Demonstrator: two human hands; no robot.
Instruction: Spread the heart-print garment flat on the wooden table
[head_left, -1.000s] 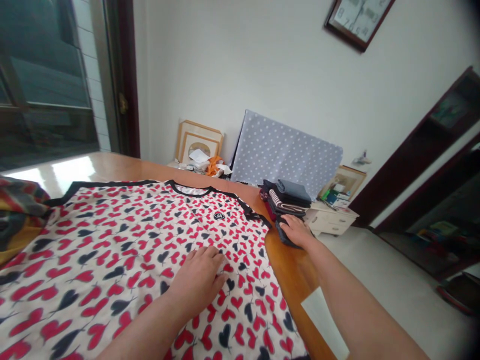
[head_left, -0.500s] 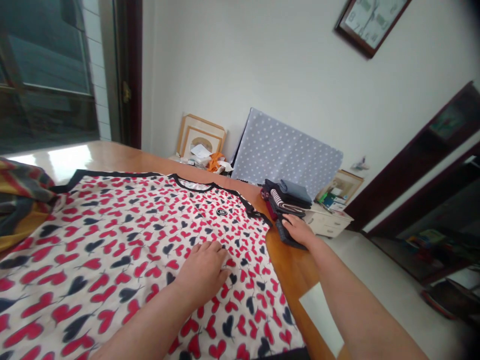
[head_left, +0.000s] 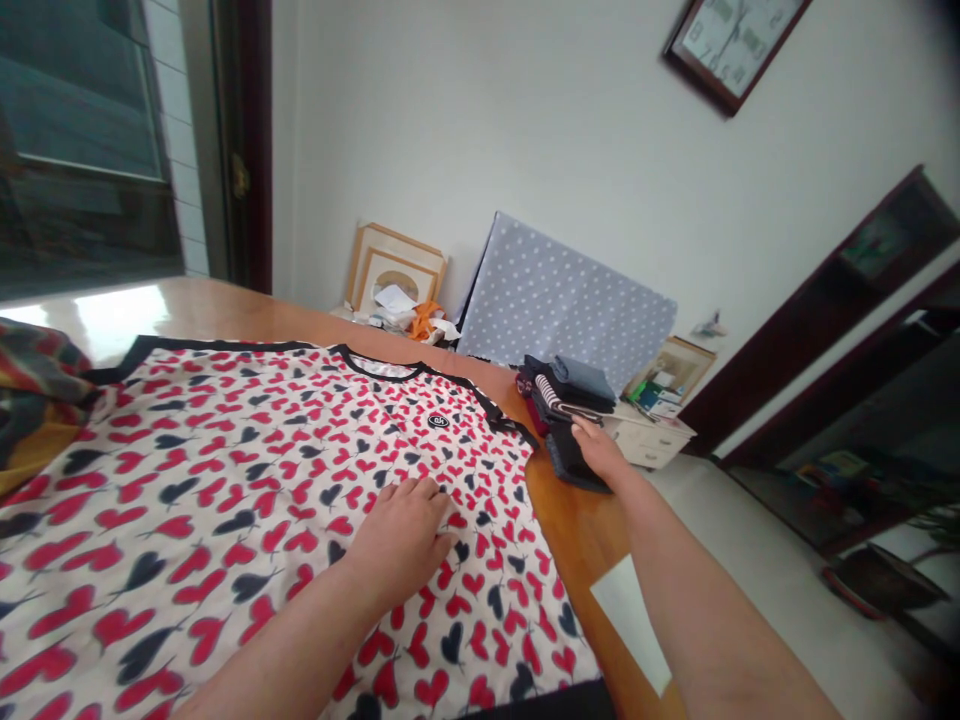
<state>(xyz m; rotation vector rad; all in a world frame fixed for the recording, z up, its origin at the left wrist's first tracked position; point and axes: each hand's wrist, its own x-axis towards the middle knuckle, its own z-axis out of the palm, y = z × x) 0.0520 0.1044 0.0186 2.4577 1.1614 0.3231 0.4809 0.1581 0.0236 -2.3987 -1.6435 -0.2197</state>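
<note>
The left hand (head_left: 397,540) lies flat on a big white shirt (head_left: 225,500) with red and black hearts all over it. Its fingers (head_left: 424,490) are spread a little and softly bent, and they press on the cloth without pinching it up. The shirt lies spread out under those fingers. Its black neck edge is past the fingertips, and a small round black badge (head_left: 439,421) sits up and to the right of them. The right hand (head_left: 600,455) reaches out past the edge of the shirt. Its fingers (head_left: 583,432) are close together and rest on a dark folded cloth (head_left: 568,460), but I cannot tell if they are holding it. Just past those fingertips sits a neat pile of folded clothes (head_left: 562,385) with a striped piece in it. Below the right fingers is the bare wooden table (head_left: 577,530), and a white paper (head_left: 630,625) lies on it beside the right arm. Far to the left of the left fingers is a bunched-up striped cloth (head_left: 34,400).
</note>
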